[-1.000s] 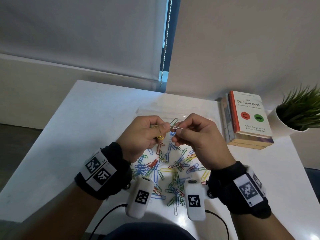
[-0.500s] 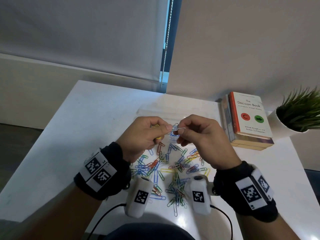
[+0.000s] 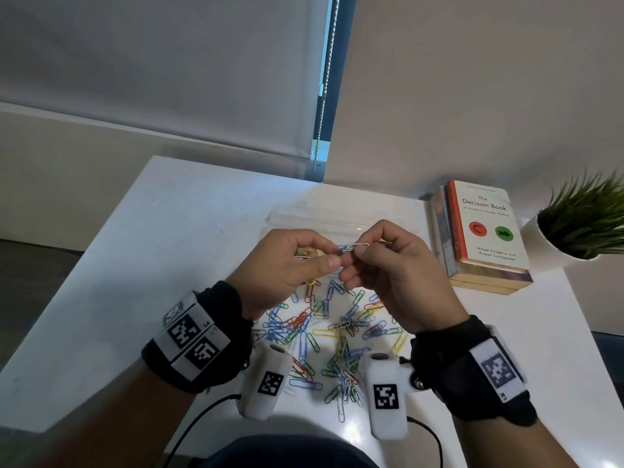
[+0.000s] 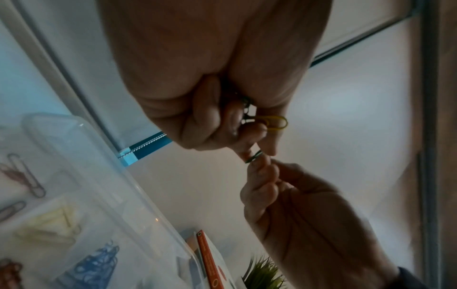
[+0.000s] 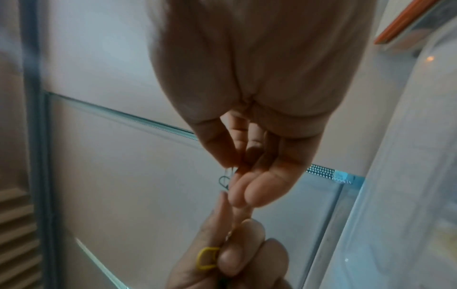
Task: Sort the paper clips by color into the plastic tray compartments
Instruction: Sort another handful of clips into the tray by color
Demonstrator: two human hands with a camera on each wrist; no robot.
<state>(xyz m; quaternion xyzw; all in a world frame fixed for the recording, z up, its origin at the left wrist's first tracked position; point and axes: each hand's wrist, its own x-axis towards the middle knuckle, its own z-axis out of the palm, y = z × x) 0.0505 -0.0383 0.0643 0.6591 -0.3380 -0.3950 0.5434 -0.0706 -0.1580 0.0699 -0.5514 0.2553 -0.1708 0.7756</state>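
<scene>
Head view looks down over table; wrist views face fingers close, sharing pinch.

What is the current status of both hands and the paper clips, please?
Left hand grips yellow clip. Right hand pinches white clip. Clips look linked. Loose pile still unsorted.

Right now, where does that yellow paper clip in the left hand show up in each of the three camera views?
Head: yellow clip at centre, poking from the curled left hand.
Left wrist: right of centre, sticking out beside the fingertips.
Right wrist: bottom centre, a small loop against the left hand's fingers.
Shared landmark: the spot where both hands' fingertips meet, beside the right hand.
</scene>
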